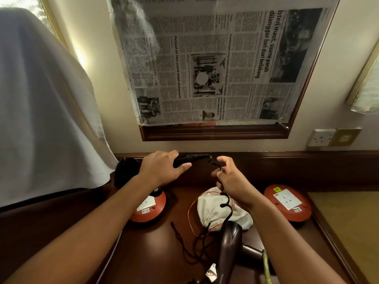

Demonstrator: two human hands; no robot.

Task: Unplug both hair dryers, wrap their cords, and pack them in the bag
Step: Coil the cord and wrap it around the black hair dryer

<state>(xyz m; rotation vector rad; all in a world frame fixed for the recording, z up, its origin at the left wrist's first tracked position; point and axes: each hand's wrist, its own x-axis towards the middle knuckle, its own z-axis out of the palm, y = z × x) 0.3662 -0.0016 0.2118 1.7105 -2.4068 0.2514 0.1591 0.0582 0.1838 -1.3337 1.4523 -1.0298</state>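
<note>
Left hand (162, 169) grips the handle of a black hair dryer (131, 171) above the dark wooden worktop (155, 253); right hand (231, 179) pinches its coiled cord (222, 193), fingers curled; the white drawstring bag (217, 210) lies below the cord; a brown hair dryer (229, 249) lies just nearer than the bag, touching it.

Black hair dryer (190, 159) held aloft, brown hair dryer (228, 249) lying beside white drawstring bag (213, 210)
</note>
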